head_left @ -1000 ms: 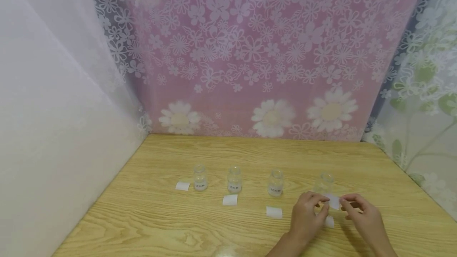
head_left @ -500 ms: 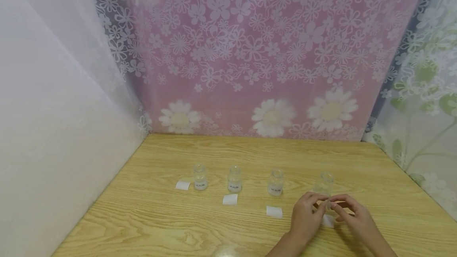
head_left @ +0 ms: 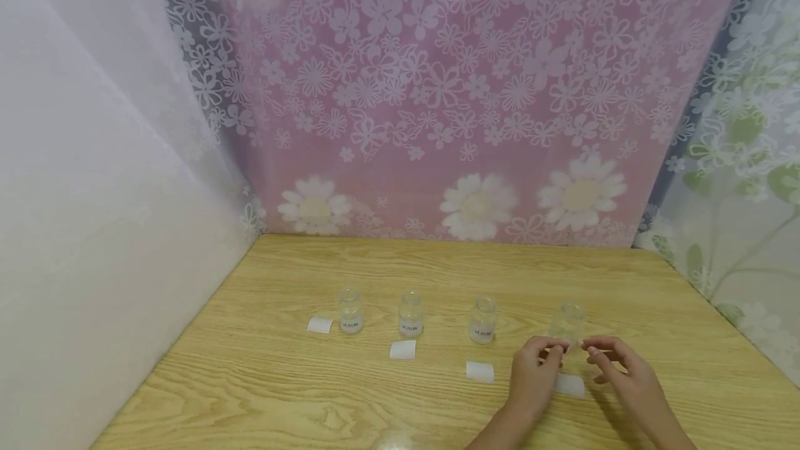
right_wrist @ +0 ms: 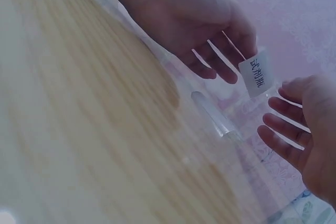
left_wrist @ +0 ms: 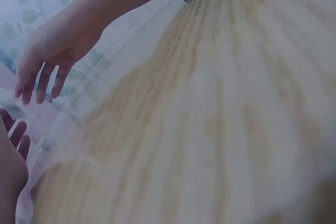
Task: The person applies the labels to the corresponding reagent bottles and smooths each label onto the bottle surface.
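A small white paper label [right_wrist: 256, 74] with dark handwritten characters hangs at the fingertips of my left hand [head_left: 534, 370], which pinches it by an edge. Close to the label's other side is my right hand [head_left: 627, 370], its fingers loosely bent; in the right wrist view its thumb and fingertips look slightly apart from the label. Just behind both hands stands a clear glass bottle [head_left: 567, 320], its lower part partly hidden by fingers. A white paper piece [head_left: 570, 385] lies on the table between the hands. In the left wrist view the right hand [left_wrist: 58, 45] reaches in from above.
Three upright open glass bottles, the left one [head_left: 351, 311], the middle one [head_left: 410, 314] and the right one [head_left: 482, 320], carry white labels. White paper pieces lie nearby, at left [head_left: 320, 326], centre [head_left: 403, 349] and right [head_left: 480, 371]. A floral curtain [head_left: 406, 89] closes the table's far side.
The right hand moved left to meet the left hand, then drew slightly away again. The label turned from facing the head camera to hardly visible there. The left fingers shifted slightly left.
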`<action>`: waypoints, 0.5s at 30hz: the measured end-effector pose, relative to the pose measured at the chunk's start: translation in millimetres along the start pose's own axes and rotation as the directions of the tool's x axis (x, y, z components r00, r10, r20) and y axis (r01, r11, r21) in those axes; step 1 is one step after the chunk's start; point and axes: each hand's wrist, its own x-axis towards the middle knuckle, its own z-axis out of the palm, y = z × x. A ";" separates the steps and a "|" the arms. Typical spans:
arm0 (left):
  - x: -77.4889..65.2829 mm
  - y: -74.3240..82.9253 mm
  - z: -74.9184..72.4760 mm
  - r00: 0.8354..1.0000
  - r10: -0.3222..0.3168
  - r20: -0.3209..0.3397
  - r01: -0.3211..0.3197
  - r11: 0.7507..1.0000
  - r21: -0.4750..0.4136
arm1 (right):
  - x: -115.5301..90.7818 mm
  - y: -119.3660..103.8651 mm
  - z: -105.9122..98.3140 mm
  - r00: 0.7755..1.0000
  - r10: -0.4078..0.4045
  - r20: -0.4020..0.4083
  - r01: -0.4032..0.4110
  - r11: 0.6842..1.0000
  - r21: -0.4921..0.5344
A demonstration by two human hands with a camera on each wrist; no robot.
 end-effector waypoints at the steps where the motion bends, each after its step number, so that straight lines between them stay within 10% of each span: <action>1: 0.0 1.0 0.4 0.999 -0.032 -0.002 0.031 0.999 -0.034 | 0.3 1.0 -0.6 1.000 0.016 -0.009 -0.016 1.000 0.000; 15: -0.5 3.4 0.8 0.995 -0.102 -0.004 0.102 0.993 -0.060 | 2.6 -1.6 1.0 0.985 0.173 -0.011 -0.174 0.984 -0.047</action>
